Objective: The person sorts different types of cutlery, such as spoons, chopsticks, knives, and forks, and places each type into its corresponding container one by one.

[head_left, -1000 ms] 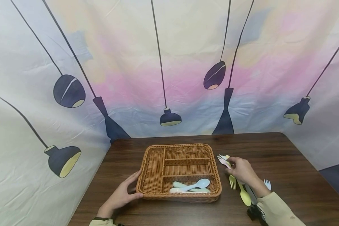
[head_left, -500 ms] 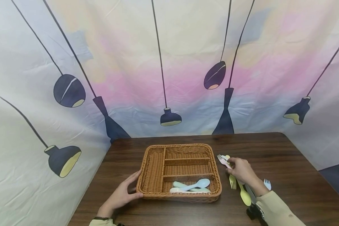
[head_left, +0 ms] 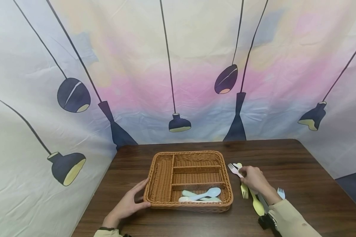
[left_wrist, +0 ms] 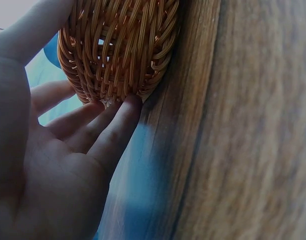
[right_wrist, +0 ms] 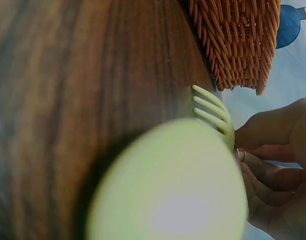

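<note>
My left hand [head_left: 130, 201] rests against the left front corner of a brown wicker basket [head_left: 188, 206], fingers along its side and thumb at the front. The left wrist view shows straight fingertips touching the weave [left_wrist: 120, 50]. My right hand [head_left: 253, 177] is right of the basket, low over a group of cutlery. Its thumb and fingers pinch a pale pink fork [head_left: 233, 169], its tines pointing away. A yellow fork [head_left: 244, 191] and a yellow spoon [head_left: 257, 206] lie beneath that hand; in the right wrist view the spoon's bowl [right_wrist: 168, 190] fills the foreground.
Blue, pale green and white spoons lie in the basket's front compartment; the blue spoon [head_left: 214, 192] is on top. A light blue fork [head_left: 281, 192] pokes out behind the right wrist. A grey handle [head_left: 263, 202] lies beside the yellow spoon. A printed cloth [head_left: 195, 49] hangs behind the table [head_left: 302, 171].
The pink fork's handle has shifted very slightly toward me under the right fingers. The left hand and the basket stay in place.
</note>
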Demonstrator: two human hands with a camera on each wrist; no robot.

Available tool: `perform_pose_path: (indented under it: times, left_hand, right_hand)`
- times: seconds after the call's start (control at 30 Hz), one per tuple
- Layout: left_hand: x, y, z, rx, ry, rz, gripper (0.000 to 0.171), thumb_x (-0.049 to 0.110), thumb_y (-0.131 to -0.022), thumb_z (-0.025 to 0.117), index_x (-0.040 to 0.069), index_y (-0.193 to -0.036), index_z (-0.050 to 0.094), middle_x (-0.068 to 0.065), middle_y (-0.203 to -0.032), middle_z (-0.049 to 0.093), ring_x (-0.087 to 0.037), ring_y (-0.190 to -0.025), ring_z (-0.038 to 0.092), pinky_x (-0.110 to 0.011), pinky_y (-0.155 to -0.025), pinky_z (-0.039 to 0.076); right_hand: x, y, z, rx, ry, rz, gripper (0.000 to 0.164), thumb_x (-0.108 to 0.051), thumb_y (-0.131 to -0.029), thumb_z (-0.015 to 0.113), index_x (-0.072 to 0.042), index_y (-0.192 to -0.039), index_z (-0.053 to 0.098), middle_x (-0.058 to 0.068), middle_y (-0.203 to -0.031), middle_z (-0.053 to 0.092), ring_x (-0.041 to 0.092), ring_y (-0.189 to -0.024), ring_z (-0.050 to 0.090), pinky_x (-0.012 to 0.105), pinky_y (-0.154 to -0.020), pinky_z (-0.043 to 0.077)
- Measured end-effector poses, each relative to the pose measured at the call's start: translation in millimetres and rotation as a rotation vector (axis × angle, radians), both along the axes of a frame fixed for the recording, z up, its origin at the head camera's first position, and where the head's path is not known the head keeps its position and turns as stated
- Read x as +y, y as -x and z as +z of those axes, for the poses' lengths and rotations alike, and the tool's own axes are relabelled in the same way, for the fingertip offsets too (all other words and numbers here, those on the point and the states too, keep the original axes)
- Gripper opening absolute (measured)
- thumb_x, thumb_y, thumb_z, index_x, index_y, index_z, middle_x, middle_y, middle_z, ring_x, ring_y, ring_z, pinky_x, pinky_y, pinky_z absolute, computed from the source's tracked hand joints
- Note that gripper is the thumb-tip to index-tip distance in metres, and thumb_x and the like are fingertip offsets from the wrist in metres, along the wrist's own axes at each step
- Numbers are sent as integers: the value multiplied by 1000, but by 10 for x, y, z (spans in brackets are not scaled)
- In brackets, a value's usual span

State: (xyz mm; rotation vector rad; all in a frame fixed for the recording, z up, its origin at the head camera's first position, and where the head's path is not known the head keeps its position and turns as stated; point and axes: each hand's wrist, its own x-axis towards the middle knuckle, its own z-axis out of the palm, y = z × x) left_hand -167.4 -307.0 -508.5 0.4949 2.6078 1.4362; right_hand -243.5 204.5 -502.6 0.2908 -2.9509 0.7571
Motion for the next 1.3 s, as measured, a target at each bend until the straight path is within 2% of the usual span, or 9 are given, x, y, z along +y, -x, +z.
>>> perform_pose_path:
  times: [0.17, 0.43, 0.6, 0.9, 1.3]
  left_hand:
    - [2, -2, 2, 2, 19, 6, 91, 29, -81, 81, 21, -155, 28, -18, -159, 23, -39, -141, 27, -30, -97, 52]
    - [4, -7, 2, -2, -2, 3, 91, 27, -81, 81, 20, -155, 28, -18, -159, 23, -39, -141, 27, -24, -96, 50]
    - [2, -6, -4, 3, 1, 5, 91, 27, -81, 81, 21, -155, 29, -18, -159, 23, -39, -141, 27, -26, -96, 51]
    - [4, -11, -2, 4, 5, 7, 91, 27, -81, 81, 20, -155, 29, -18, -159, 23, -39, -141, 27, -20, -94, 49]
    - [9, -10, 7, -3, -24, -6, 91, 26, -81, 81, 19, -155, 29, -17, -159, 23, -38, -141, 27, -18, -94, 49]
  right_hand:
    - [15, -4, 13, 5, 46, -3, 24, -5, -77, 71, -2, -101, 73, 5, -85, 71, 19, -74, 63, 35, -60, 51]
    - [37, -3, 48, 54, 67, 4, 23, -7, -79, 72, -2, -102, 74, 6, -86, 72, 21, -76, 66, 34, -61, 52]
    - [34, 9, 98, 89, 71, 14, 22, -7, -79, 74, -4, -100, 74, 4, -84, 71, 19, -75, 65, 34, -61, 52]
    - [4, 30, 258, 130, 99, 39, 24, -5, -77, 69, -6, -101, 74, 3, -83, 71, 15, -72, 63, 29, -57, 48]
    - [-139, 69, 479, 103, 153, 62, 26, -7, -79, 67, -8, -104, 74, 9, -95, 68, 15, -75, 61, 27, -55, 46]
